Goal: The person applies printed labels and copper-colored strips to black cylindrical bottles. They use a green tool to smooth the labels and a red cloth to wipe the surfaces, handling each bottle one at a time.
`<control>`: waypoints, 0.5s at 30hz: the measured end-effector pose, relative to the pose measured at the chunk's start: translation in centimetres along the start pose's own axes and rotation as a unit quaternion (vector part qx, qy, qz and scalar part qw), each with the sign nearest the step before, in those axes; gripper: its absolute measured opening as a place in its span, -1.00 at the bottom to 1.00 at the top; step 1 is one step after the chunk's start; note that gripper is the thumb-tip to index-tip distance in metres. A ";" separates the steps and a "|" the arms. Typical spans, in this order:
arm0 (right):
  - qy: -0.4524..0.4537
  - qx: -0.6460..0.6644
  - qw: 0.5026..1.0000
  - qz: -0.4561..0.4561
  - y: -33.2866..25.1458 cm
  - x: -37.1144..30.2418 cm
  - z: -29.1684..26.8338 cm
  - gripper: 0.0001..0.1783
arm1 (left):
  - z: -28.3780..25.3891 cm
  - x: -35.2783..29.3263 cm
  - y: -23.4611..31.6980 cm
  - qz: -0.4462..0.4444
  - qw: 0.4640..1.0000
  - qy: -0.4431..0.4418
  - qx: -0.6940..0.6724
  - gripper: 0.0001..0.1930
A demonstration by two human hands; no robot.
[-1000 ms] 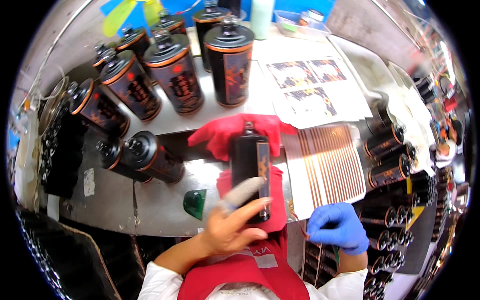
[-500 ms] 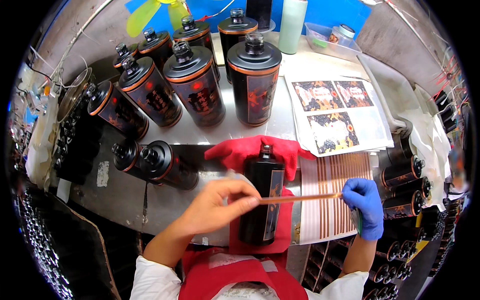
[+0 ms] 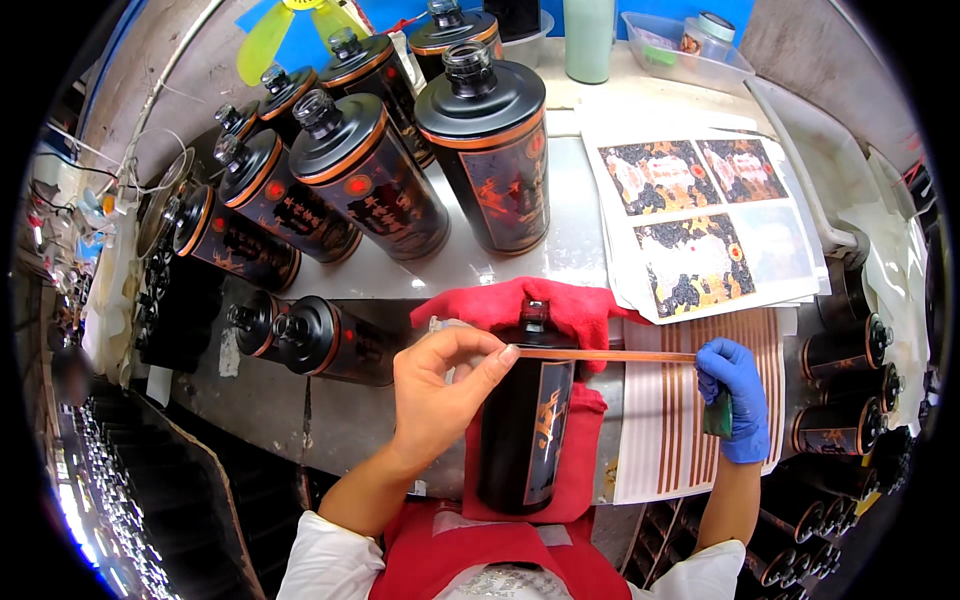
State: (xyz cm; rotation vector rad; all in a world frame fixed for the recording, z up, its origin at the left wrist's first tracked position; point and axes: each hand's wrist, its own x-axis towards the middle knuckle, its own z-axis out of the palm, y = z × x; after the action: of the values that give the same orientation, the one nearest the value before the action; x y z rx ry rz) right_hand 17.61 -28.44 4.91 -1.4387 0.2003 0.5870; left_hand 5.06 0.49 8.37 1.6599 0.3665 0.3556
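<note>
A dark bottle (image 3: 510,430) with a decorated panel lies on a red cloth (image 3: 588,440), its neck pointing away from me. Above its shoulder, a thin copper-coloured strip (image 3: 610,355) is stretched level from side to side. Bare thumb and finger of my left hand (image 3: 435,385) pinch its left end. My right hand (image 3: 738,395), in a blue glove, is closed on the other end. A flat dark green piece (image 3: 718,415) sits against the right palm; its kind is unclear. Beneath the right hand lies a sheet of copper stripes (image 3: 650,430).
Several decorated bottles (image 3: 490,180) stand at the back left, and two more (image 3: 320,340) are nearer on the left. Printed picture sheets (image 3: 690,225) overlap the striped sheet's far edge. More bottles (image 3: 845,345) lie at the right, below a pale tray (image 3: 800,170).
Both hands have moved away from me, carrying the strip from over the bottle's body up to its shoulder. The camera view has also shifted a little.
</note>
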 end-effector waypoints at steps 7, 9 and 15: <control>-0.007 -0.005 1.000 0.002 0.5 0.7 -0.6 -0.88 | 0.6 0.2 -0.8 0.023 0.999 0.030 -0.012 -0.93; -0.005 -0.009 1.000 0.002 0.6 0.9 -0.7 -0.88 | 0.6 0.3 -0.8 0.015 0.999 0.031 -0.004 -0.93; -0.009 -0.010 1.000 0.005 0.9 1.5 -1.1 -0.88 | 0.8 0.4 -1.1 0.001 0.999 0.034 -0.021 -0.91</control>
State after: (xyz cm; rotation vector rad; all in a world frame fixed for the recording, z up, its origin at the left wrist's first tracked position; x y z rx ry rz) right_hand 18.68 -29.11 3.25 -1.4514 0.1881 0.6110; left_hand 5.70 0.07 7.20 1.6102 0.4062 0.4202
